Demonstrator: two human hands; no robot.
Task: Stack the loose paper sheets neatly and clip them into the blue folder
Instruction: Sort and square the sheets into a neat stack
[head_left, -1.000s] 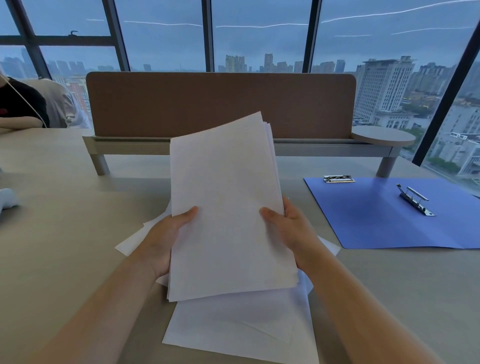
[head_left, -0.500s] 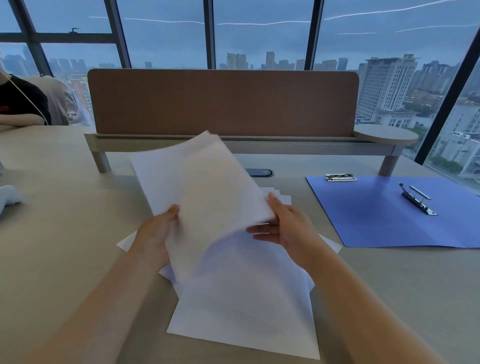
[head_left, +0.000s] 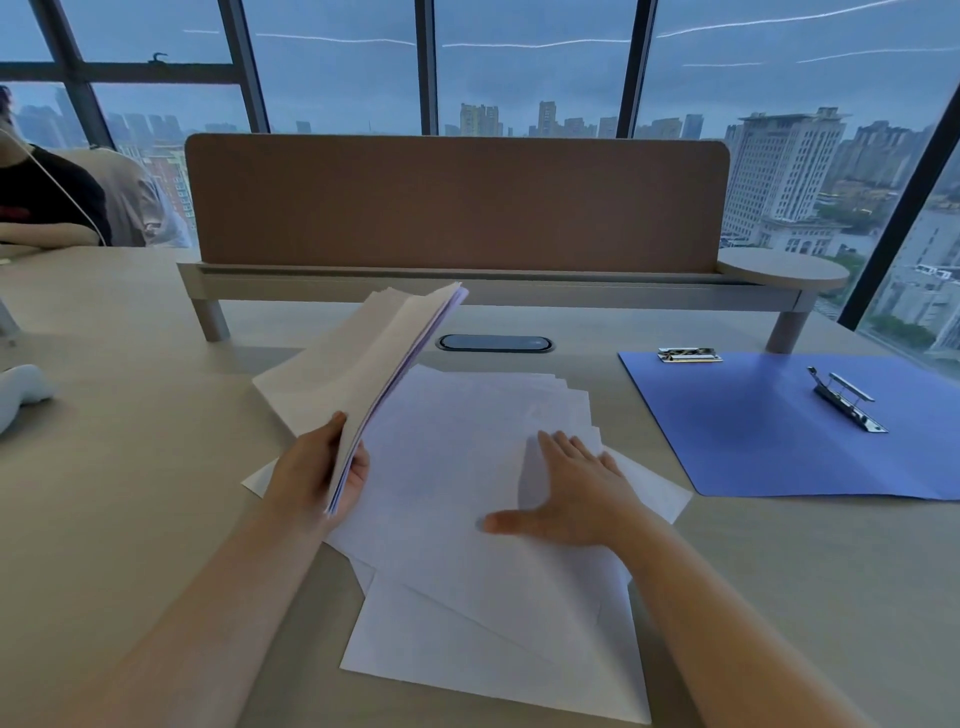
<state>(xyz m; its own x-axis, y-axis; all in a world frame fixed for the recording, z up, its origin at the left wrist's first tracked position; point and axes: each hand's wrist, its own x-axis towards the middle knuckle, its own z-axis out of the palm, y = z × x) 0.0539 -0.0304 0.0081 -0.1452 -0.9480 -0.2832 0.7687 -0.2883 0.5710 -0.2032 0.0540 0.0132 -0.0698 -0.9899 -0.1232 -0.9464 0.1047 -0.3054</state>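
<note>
The left hand (head_left: 317, 467) grips a gathered bundle of sheets (head_left: 358, 358) by its near edge, thumb on one face and fingers curled round the other, and holds it tilted up and leaning left above the table (head_left: 119, 467). The right hand (head_left: 576, 493) lies flat with straight, spread fingers on the loose paper sheets (head_left: 467, 519) that are fanned out on the table just right of the bundle; their far-right corners are staggered and a few sheets poke out near and to the left. The blue folder (head_left: 769, 441) lies open to the right, apart from the pile, with its long metal clip (head_left: 847, 400) standing near the middle and a smaller clip (head_left: 688, 355) at its far left corner. The step in hand looks like collecting the remaining sheets to join the bundle. To do it well, the flat hand should probably sweep the fan inward rather than lift single sheets, drawing the staggered corners together so that the edges meet. The bundle seems thin and floppy, so a firm pinch near the middle of its edge would likely stop it sagging or shedding pages. Once joined, tapping the whole stack upright on the table should square it before it goes to the folder.
</note>
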